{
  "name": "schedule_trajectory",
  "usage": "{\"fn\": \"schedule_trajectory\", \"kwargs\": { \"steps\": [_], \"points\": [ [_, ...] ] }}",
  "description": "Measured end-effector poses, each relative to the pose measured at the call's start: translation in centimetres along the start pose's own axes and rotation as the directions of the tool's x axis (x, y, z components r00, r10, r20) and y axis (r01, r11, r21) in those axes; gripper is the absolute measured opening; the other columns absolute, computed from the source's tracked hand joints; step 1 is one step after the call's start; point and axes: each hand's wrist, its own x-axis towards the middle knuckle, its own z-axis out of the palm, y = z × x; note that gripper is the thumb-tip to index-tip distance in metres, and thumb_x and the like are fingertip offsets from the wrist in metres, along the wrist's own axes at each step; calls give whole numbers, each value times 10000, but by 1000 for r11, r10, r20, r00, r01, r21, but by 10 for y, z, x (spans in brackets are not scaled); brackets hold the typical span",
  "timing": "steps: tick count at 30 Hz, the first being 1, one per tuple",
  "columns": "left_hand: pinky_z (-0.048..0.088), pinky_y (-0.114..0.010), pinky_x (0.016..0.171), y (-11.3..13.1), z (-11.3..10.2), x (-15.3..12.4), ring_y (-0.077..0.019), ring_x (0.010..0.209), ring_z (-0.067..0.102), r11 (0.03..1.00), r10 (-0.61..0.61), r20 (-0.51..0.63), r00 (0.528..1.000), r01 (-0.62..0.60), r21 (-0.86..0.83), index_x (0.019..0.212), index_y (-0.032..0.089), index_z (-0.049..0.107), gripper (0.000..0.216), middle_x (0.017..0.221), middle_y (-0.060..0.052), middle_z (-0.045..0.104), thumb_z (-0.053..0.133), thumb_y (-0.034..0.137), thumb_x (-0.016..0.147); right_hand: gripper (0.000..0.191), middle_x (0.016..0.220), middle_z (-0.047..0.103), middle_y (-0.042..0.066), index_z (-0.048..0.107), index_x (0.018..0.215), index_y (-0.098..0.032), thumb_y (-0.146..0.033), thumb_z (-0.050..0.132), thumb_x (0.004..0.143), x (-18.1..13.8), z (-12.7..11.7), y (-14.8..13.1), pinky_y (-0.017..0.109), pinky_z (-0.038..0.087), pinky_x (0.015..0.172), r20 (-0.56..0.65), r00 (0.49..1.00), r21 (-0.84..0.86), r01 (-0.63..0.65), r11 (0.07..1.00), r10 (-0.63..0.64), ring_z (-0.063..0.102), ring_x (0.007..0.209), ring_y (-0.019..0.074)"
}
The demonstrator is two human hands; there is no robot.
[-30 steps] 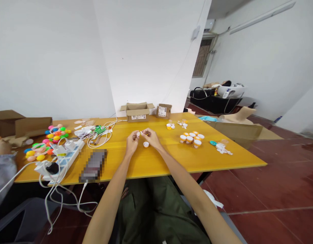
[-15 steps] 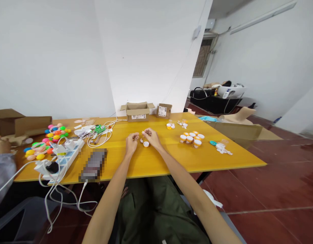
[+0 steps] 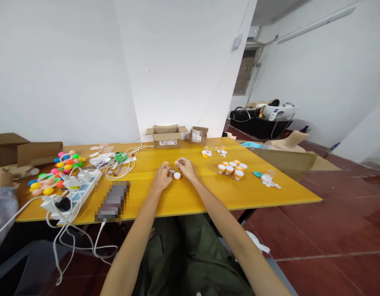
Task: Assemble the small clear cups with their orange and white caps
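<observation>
My left hand (image 3: pixel 163 177) is low over the table, palm down, fingers curled together at some small white pieces (image 3: pixel 172 171); whatever they pinch is too small to make out. Just past its knuckles is a clear round piece (image 3: pixel 165 163), like a small transparent cup or lid. My right hand (image 3: pixel 186 167) is closed in a pinch, thumb against fingertips, on a tiny white piece (image 3: pixel 177 163). Between the two hands a small round white cap (image 3: pixel 177 175) stands on the yellow table (image 3: pixel 190 197).
Several white-and-orange lidded tubs (image 3: pixel 229 169) cluster to the right, beside a teal ring (image 3: pixel 257 174) and white parts (image 3: pixel 268 181). Cardboard boxes (image 3: pixel 167 142) stand at the back. Leftward are a phone (image 3: pixel 113 200), a power strip (image 3: pixel 82 193), coloured balls (image 3: pixel 68 165) and another person's sleeve (image 3: pixel 4 211).
My left hand has turned palm down and shifted slightly right toward the small pieces. The clear piece now shows beyond its knuckles. My right hand has moved slightly right, still pinching.
</observation>
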Motion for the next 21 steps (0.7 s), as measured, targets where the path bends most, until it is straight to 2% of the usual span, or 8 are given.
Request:
{"fn": "schedule_trajectory", "kwargs": {
  "steps": [5, 10, 15, 21],
  "points": [
    [520, -361, 909, 2, -4, 1, -230, 921, 648, 1000, -12, 68, 998, 12, -2, 814, 226, 717, 131, 868, -59, 643, 651, 116, 784, 90, 658, 682, -18, 597, 707, -228, -278, 669, 724, -1, 0, -1, 279, 551, 537, 69, 996, 9, -62, 998, 61, 653, 576, 163],
    [515, -318, 805, 9, -8, 1, -198, 832, 642, 998, -64, 60, 996, 65, -2, 730, 219, 674, 132, 803, -31, 632, 661, 94, 772, 50, 680, 703, -5, 614, 709, -218, -224, 660, 728, 0, -1, -1, 288, 576, 587, 74, 995, 29, -70, 997, 68, 676, 619, 165],
    [485, -292, 761, 13, -10, 1, -174, 774, 626, 996, -87, 50, 995, 87, 3, 688, 210, 640, 162, 771, -16, 643, 636, 78, 780, 27, 657, 701, -2, 653, 761, -221, -218, 663, 736, 1, 0, 1, 284, 566, 515, 74, 992, 65, -103, 993, 98, 674, 582, 174],
    [471, -281, 744, 14, -11, 1, -165, 735, 620, 995, -88, 40, 995, 90, -45, 663, 208, 614, 186, 743, -6, 648, 624, 62, 777, 75, 633, 691, -6, 631, 718, -220, -210, 706, 722, 2, 2, 3, 301, 592, 511, 94, 986, 125, -152, 980, 141, 669, 532, 170]
  ]
}}
